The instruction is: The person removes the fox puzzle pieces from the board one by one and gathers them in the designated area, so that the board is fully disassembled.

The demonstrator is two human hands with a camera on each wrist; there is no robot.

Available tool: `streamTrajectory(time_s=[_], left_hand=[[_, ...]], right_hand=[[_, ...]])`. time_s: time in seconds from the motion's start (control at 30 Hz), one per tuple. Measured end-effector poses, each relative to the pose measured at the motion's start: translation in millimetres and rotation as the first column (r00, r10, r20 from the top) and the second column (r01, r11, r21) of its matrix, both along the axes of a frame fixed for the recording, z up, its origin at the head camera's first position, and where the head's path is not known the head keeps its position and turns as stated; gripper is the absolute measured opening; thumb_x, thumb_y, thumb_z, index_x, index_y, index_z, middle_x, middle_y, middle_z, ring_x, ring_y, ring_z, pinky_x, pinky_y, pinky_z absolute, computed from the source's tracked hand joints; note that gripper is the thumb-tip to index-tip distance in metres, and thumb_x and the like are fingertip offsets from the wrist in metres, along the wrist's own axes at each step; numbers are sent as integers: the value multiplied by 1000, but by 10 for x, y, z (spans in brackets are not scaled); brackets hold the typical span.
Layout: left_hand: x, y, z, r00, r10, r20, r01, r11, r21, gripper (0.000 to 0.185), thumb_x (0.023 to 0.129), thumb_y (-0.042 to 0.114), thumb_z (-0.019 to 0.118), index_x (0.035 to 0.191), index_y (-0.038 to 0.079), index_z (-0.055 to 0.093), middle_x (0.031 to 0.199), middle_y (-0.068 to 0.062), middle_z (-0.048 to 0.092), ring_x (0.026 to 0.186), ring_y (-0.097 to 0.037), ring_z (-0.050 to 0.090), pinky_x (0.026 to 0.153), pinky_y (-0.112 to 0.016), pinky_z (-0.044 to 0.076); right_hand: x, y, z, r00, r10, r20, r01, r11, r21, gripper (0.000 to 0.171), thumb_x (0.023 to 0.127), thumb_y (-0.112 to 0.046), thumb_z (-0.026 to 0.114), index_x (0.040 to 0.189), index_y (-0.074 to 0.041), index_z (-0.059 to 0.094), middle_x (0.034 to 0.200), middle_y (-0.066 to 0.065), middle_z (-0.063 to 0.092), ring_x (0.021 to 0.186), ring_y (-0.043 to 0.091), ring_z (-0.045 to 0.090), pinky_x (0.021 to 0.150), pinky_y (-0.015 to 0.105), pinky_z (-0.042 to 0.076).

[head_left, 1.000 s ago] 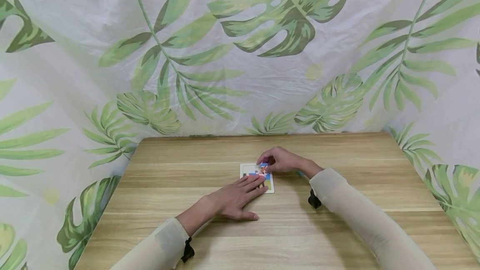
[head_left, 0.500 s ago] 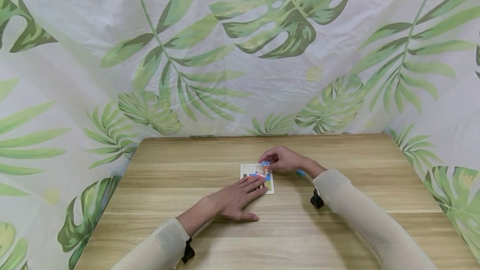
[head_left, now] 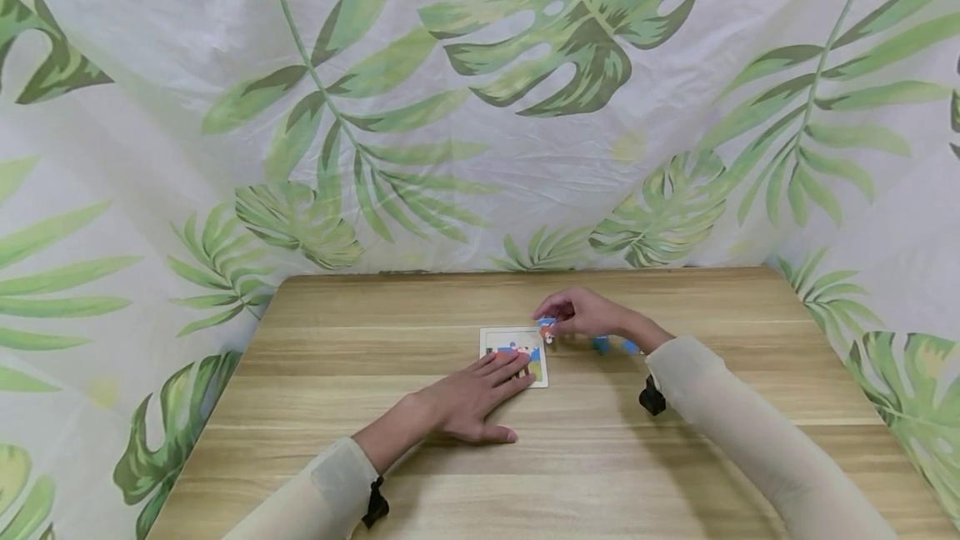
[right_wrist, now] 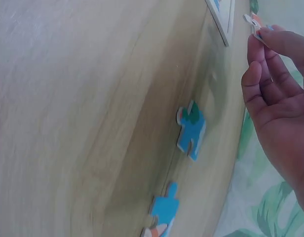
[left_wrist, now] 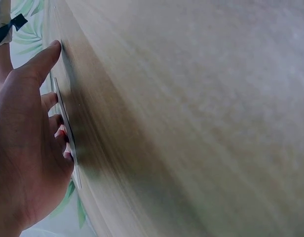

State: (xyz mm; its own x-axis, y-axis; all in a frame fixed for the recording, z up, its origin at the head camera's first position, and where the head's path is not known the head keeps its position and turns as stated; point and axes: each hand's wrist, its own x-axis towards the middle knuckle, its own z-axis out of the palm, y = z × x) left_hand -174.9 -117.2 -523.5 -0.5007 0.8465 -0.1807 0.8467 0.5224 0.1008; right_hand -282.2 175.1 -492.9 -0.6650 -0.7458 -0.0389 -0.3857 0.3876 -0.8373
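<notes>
- A small puzzle piece [head_left: 547, 327], blue with orange and white, sits just right of centre in the head view, pinched in the fingertips of the right hand [head_left: 581, 314]; in the right wrist view the same piece [right_wrist: 255, 22] shows at the upper right, held above the table.
- The right hand's fingers are curled in toward the thumb, closed on the piece; the hand hovers just beside the upper right corner of the puzzle board [head_left: 497, 337].
- The puzzle board, a white-framed square partly filled with a colourful picture, lies flat at the centre of the head view; only its corner [right_wrist: 222, 19] shows at the top of the right wrist view.
- The left hand [head_left: 468, 397] lies flat, fingers straight and spread, fingertips pressing the lower part of the board and holding nothing; in the left wrist view the hand [left_wrist: 23, 148] fills the left edge.
- Two loose blue pieces [right_wrist: 191, 129] [right_wrist: 162, 210] lie on the table under the right hand, apart from the board.
- The wooden table [head_left: 375, 323] fills the lower half of the head view.
- A leaf-print cloth [head_left: 480, 107] hangs behind and to both sides.
</notes>
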Motion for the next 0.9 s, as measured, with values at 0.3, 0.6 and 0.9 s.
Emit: streamTrajectory(time_s=[0.3, 0.6, 0.9], left_hand=[[-8, -13, 8, 1000, -7, 2, 7, 1000, 6, 90, 104, 68, 47, 172, 17, 19, 179, -11, 6, 165, -28, 5, 134, -44, 10], [-7, -15, -2, 1000, -5, 9, 5, 1000, 10, 89, 104, 69, 46, 172, 17, 19, 179, -10, 6, 165, -28, 5, 134, -44, 11], [1, -10, 0, 1000, -7, -7, 7, 1000, -1, 90, 104, 70, 45, 172, 17, 17, 179, -10, 5, 165, -28, 5, 134, -44, 11]], right_hand=[[-7, 159, 65, 1000, -1, 21, 1, 1000, 5, 32, 100, 0, 70, 131, 5, 70, 111, 18, 74, 87, 16, 66, 75, 25, 57], [54, 300, 116, 999, -15, 35, 15, 1000, 13, 33, 99, 0, 71, 131, 7, 69, 113, 18, 75, 92, 17, 66, 78, 24, 57], [106, 521, 143, 999, -20, 33, 19, 999, 35, 33, 99, -4, 72, 131, 6, 70, 111, 14, 75, 89, 15, 64, 77, 24, 56]])
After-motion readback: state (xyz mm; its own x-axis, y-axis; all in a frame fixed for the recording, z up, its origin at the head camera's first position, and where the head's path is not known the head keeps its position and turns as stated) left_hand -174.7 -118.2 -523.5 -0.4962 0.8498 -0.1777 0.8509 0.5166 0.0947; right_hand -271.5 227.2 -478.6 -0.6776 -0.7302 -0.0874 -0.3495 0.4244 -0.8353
